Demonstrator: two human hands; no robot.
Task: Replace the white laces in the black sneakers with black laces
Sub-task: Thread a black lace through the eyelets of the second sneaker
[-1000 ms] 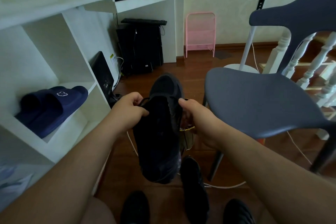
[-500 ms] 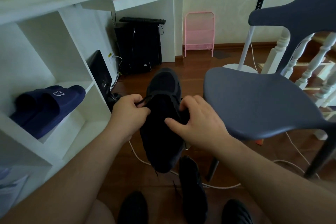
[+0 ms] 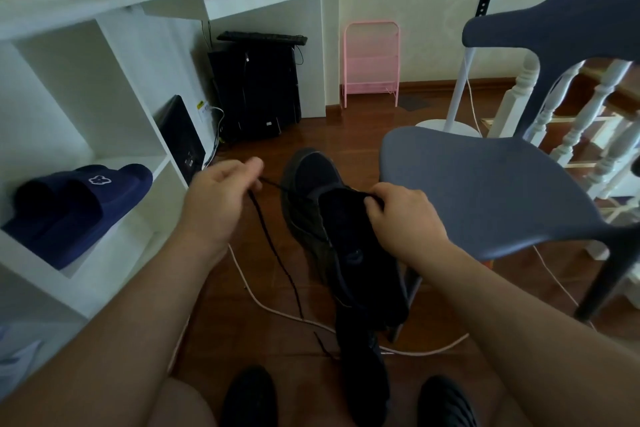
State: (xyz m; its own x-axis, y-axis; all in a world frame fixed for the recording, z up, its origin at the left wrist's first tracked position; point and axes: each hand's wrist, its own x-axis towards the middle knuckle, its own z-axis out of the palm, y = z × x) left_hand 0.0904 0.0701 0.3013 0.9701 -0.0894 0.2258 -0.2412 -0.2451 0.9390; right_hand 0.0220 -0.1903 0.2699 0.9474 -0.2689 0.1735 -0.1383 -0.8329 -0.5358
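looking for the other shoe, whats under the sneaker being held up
Below the held sneaker a second black sneaker lies on the wooden floor, beside a white cable. The held shoe covers its front part.

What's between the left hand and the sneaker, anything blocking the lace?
Nothing visible. The left hand pinches the black lace, which runs free through open air to the sneaker that the right hand holds.

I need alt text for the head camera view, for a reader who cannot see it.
A person's right hand holds a black sneaker above a wooden floor, while the left hand pinches a black lace pulled out sideways from it. A grey chair stands at right, white shelves with navy slippers at left.
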